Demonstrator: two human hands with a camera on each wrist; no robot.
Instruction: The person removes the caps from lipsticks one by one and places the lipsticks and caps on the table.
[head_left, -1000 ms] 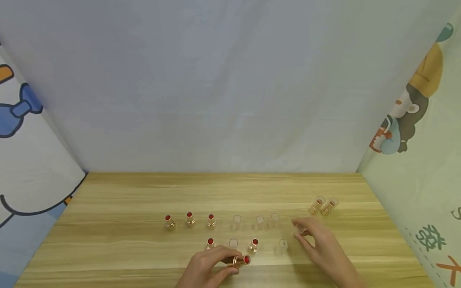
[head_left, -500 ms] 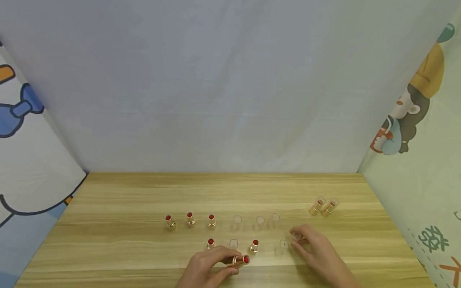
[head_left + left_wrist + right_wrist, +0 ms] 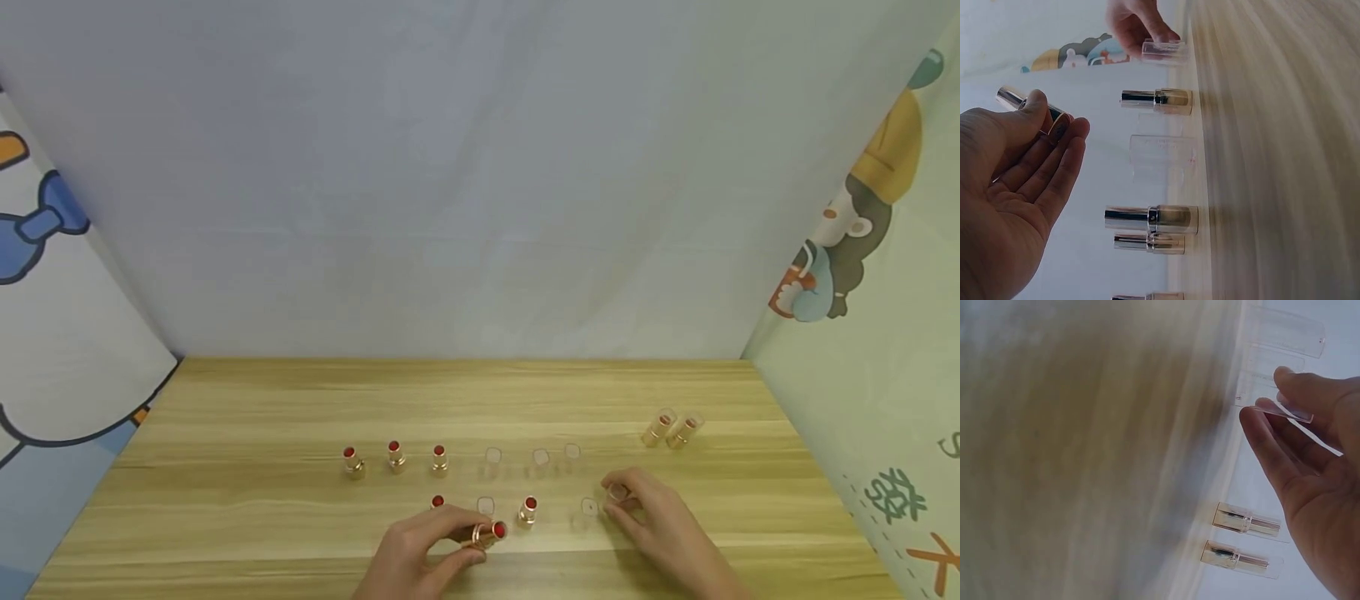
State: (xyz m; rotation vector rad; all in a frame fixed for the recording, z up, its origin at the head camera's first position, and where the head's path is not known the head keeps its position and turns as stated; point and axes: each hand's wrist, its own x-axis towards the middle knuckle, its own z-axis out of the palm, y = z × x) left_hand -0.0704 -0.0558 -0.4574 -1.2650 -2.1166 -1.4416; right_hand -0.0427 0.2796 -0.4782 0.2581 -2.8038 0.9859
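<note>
My left hand (image 3: pixel 420 550) grips an uncapped lipstick (image 3: pixel 487 534) between thumb and fingers above the front of the table. The lipstick is tilted, its red tip pointing right; the left wrist view shows its shiny gold tube (image 3: pixel 1011 97) off the tabletop. Just behind it stand an uncapped lipstick (image 3: pixel 528 512), a clear cap (image 3: pixel 486 506) and another lipstick (image 3: pixel 438 502), partly hidden by my left hand. Farther right, my right hand (image 3: pixel 663 525) pinches a clear cap (image 3: pixel 618 492), at or close to the tabletop. Another clear cap (image 3: pixel 589 507) stands just left of those fingers.
Three uncapped lipsticks (image 3: pixel 397 458) stand in a row at the left on the wooden table (image 3: pixel 262 400). Three clear caps (image 3: pixel 542 457) continue that row rightward. Two capped lipsticks (image 3: pixel 660 427) stand at the back right. Cloth walls (image 3: pixel 465 208) enclose the table's back and sides.
My right hand has moved slightly left and nearer with the cap, then stayed put. My left hand has shifted a little left and away from me, carrying the lipstick.
</note>
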